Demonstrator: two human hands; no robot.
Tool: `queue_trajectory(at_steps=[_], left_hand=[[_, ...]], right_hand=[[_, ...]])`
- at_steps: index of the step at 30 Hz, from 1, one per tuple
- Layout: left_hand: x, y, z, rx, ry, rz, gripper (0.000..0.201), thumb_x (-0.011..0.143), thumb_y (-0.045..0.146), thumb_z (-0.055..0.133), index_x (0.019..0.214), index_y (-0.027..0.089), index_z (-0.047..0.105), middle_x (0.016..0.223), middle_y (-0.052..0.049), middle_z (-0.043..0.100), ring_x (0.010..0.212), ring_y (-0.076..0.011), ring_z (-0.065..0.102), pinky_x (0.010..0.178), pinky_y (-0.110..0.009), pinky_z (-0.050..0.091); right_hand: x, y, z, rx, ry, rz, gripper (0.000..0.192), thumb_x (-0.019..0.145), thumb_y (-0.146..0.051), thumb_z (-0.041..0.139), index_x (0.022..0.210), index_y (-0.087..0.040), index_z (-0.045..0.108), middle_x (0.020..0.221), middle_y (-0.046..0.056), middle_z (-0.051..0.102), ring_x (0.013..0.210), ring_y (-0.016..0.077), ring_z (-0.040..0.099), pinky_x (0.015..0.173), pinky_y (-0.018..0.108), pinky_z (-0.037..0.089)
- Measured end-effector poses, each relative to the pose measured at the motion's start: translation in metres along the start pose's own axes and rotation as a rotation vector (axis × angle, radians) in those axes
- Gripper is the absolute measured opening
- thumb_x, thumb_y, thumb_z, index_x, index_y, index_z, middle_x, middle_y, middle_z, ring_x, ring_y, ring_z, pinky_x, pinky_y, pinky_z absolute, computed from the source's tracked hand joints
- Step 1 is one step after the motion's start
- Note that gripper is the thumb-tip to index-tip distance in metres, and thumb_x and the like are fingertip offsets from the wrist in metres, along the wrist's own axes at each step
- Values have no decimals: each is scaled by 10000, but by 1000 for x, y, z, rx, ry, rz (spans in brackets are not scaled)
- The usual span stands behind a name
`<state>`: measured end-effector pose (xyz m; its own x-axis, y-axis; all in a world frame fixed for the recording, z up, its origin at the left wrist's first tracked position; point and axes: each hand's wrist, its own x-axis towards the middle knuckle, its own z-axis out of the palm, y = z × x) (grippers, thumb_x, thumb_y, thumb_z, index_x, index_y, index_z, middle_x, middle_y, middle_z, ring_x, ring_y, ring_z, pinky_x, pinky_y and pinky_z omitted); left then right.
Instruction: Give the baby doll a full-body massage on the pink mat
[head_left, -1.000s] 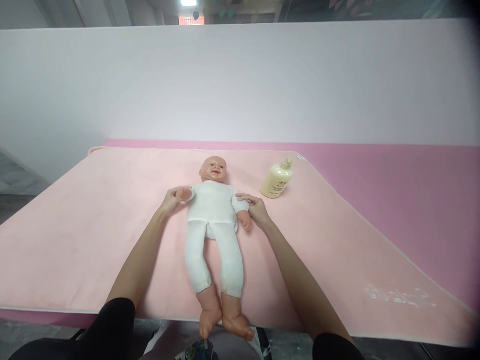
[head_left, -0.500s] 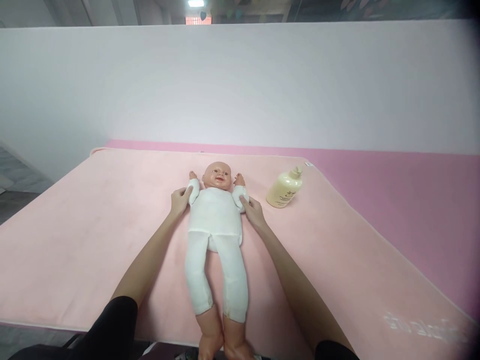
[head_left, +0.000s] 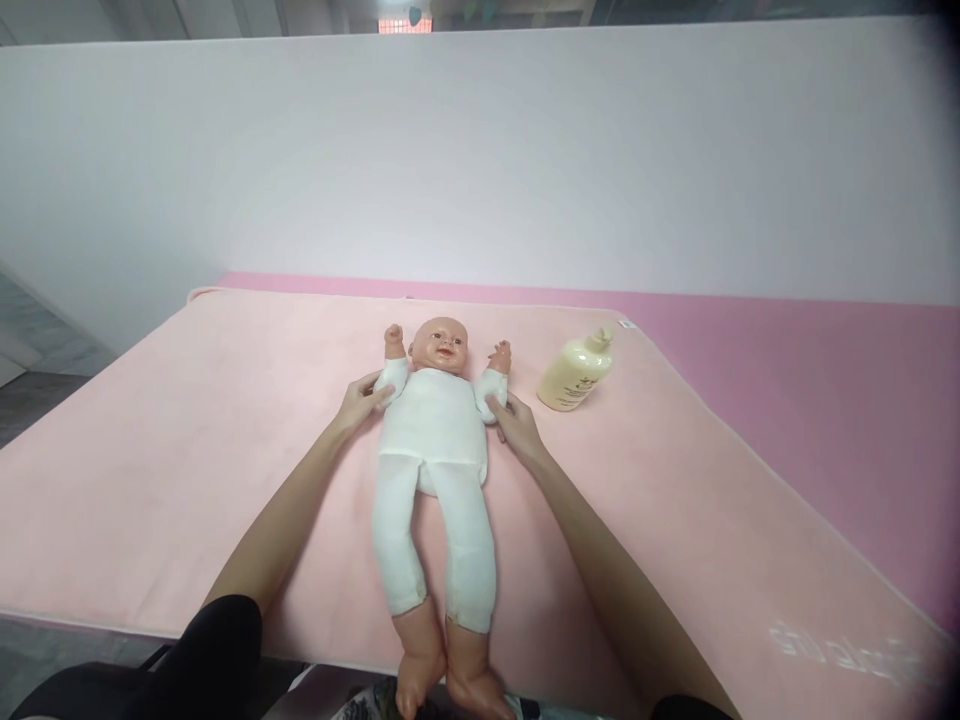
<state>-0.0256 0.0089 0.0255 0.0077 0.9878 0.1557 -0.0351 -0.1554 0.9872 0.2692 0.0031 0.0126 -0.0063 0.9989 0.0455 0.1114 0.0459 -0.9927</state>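
A baby doll (head_left: pixel 435 440) in a white one-piece suit lies on its back on a pale pink blanket (head_left: pixel 187 450), head away from me, bare feet past the near edge. Both of its arms point up beside its head. My left hand (head_left: pixel 361 398) grips the doll's sleeve on the left side. My right hand (head_left: pixel 513 422) holds the sleeved arm on the right side. A cream lotion bottle (head_left: pixel 576 372) lies tilted on the blanket, right of the doll's head and apart from my right hand.
The blanket covers a darker pink table (head_left: pixel 825 400) that stretches to the right. A white wall (head_left: pixel 480 160) rises directly behind the table. Grey floor (head_left: pixel 37 370) shows at the far left.
The doll's arms have been swung from its sides up beside its head. My hands have followed them and now hold the upper sleeves.
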Motion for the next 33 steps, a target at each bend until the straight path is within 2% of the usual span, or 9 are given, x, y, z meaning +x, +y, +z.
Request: queue_trajectory(at_steps=[4, 8, 11, 14, 18, 23, 26, 30, 33], left_hand=[[-9, 1, -12, -121, -43, -50, 288, 503, 236, 815, 762, 153, 721, 963, -96, 702, 1015, -254, 605, 888, -378, 459], [-8, 1, -13, -167, -35, -57, 206, 457, 194, 805, 635, 155, 706, 897, -91, 709, 1044, -265, 595, 914, -387, 448], [-7, 3, -7, -126, -46, -43, 298, 571, 274, 772, 834, 141, 729, 897, -69, 697, 898, -209, 607, 835, -326, 448], [-3, 3, -1, -2, 9, -1, 310, 707, 407, 683, 837, 125, 698, 810, -40, 656, 763, -148, 553, 713, -254, 408], [11, -2, 7, 329, 160, 19, 428, 777, 537, 562, 622, 138, 584, 579, 18, 484, 577, -95, 392, 553, -237, 276], [24, -6, 15, 590, 275, 8, 479, 812, 549, 501, 528, 164, 478, 499, 30, 394, 534, -98, 344, 541, -259, 222], [15, -5, 16, 528, 300, 49, 439, 816, 539, 509, 608, 153, 543, 546, 23, 455, 559, -102, 375, 549, -252, 250], [-2, -2, 8, 196, 76, 69, 374, 759, 471, 628, 897, 126, 664, 793, -24, 635, 684, -122, 509, 629, -238, 374], [-10, -3, -1, -15, -12, 41, 466, 649, 330, 751, 1065, 139, 665, 1026, -77, 675, 873, -178, 594, 794, -293, 449]], right_hand=[[-7, 5, -8, 67, -71, -62, 235, 711, -384, 612, 835, -185, 631, 720, 10, 616, 466, 89, 451, 425, 232, 355], [-6, 7, -11, 104, -81, -226, 149, 641, -246, 572, 725, -199, 685, 1036, 49, 662, 926, 178, 596, 761, 290, 481], [-5, 6, -9, 156, -76, -101, 204, 643, -251, 570, 813, -191, 667, 803, 27, 666, 695, 149, 599, 619, 267, 463], [0, 7, -3, 186, -79, -2, 234, 662, -350, 628, 820, -179, 601, 589, -22, 569, 462, 115, 497, 467, 242, 381], [13, 9, 9, 55, 90, -2, 395, 687, -550, 627, 765, -167, 572, 580, -24, 517, 470, 105, 450, 448, 231, 339], [23, 9, 16, -117, 212, 16, 480, 680, -629, 585, 667, -150, 563, 626, 8, 545, 592, 126, 473, 524, 230, 355], [14, 9, 11, -89, 146, -31, 452, 701, -597, 591, 740, -146, 595, 617, -3, 541, 538, 110, 447, 494, 228, 341], [-5, 13, -1, 9, -12, -48, 310, 698, -427, 619, 856, -161, 650, 646, -9, 576, 450, 88, 417, 456, 239, 355], [-12, 15, -9, 73, -68, -132, 258, 642, -271, 569, 847, -194, 705, 944, 53, 669, 748, 148, 605, 690, 292, 492]])
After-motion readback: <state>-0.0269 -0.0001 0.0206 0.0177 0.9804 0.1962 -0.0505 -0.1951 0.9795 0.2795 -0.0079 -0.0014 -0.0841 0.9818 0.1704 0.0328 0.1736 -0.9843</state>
